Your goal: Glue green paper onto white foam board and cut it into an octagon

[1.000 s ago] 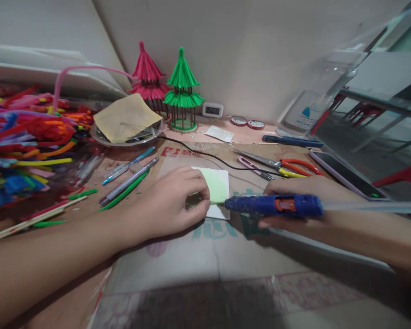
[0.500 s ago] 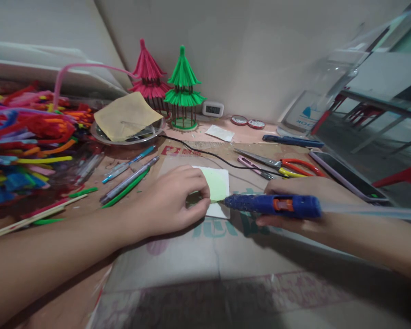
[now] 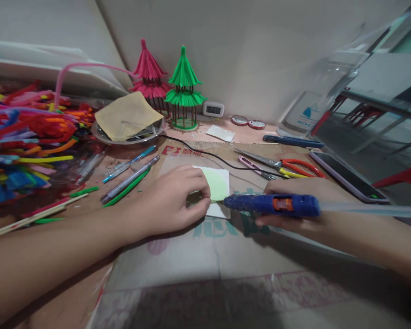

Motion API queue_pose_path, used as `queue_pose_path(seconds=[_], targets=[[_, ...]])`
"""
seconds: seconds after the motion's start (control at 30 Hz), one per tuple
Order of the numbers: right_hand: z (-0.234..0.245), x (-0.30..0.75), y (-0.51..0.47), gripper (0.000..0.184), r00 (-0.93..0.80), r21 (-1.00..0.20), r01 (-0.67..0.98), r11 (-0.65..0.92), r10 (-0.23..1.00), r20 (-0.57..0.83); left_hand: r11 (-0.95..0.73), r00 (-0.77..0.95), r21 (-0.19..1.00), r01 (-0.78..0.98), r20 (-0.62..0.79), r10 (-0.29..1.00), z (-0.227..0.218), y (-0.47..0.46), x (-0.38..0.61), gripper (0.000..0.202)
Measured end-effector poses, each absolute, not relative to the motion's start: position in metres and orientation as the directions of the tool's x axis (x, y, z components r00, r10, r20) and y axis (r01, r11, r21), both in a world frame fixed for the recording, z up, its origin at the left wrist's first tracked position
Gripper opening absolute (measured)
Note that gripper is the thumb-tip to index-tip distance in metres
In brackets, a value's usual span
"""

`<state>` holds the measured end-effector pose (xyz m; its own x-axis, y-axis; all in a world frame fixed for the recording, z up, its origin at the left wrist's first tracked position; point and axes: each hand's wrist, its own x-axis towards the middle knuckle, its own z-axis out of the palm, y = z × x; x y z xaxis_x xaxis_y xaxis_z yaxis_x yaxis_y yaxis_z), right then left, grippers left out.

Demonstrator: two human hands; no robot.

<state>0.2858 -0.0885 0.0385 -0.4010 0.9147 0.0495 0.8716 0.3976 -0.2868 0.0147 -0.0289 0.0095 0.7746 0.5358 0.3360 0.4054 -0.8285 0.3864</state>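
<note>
Blue glue gun [image 3: 272, 204]: lies level in the right hand [image 3: 303, 188], fingers wrapped closed around its body, nozzle tip touching the lower edge of the green sheet [image 3: 218, 183]. Left hand [image 3: 167, 203]: fingers curled, thumb and forefinger pinched together on the sheet's left edge, just beside the nozzle. The sheet rests on a cardboard mat [image 3: 198, 256]. Red-handled scissors [image 3: 289, 167] and a phone [image 3: 349, 176] lie beyond the right hand; a pipe-cleaner heap [image 3: 23, 137] sits far left.

- We find the card [image 3: 219, 183] mid-counter [image 3: 192, 265], between our left hand [image 3: 167, 203] and the glue gun [image 3: 272, 204].
- Scissors [image 3: 284, 165] lie behind the gun, with the phone [image 3: 345, 176] to their right.
- Pens [image 3: 128, 176] lie left of the card, pipe cleaners [image 3: 23, 137] farther left.
- Pagodas [image 3: 184, 89] stand behind, at the wall.
</note>
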Motion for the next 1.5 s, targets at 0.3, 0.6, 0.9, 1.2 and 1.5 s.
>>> queue_pose_path(seconds=[0.3,0.6,0.9,1.2,1.5], targets=[[0.041,0.284,-0.089,0.044,-0.391,-0.295,0.875,0.384,0.920,0.039,-0.826,0.777,0.383,0.413,0.325,0.539,0.010,-0.028,0.016,0.013],[0.051,0.291,-0.080,0.039,-0.394,-0.629,0.703,0.331,0.918,0.043,-0.758,0.719,0.505,0.412,0.331,0.611,0.015,-0.017,0.005,0.029],[0.061,0.312,-0.041,0.028,-0.141,-0.848,0.415,0.329,0.944,0.297,-0.796,0.765,0.369,0.480,0.269,0.585,0.001,0.009,-0.005,0.028],[0.084,0.300,0.072,0.038,0.120,-0.619,0.781,0.083,0.952,0.280,-0.783,0.747,0.260,0.566,0.241,0.620,0.001,-0.007,-0.002,0.031],[0.016,0.293,0.140,0.030,0.025,-0.603,0.797,0.035,0.996,0.090,-0.771,0.740,0.295,0.564,0.234,0.631,0.001,-0.006,-0.003,0.030]])
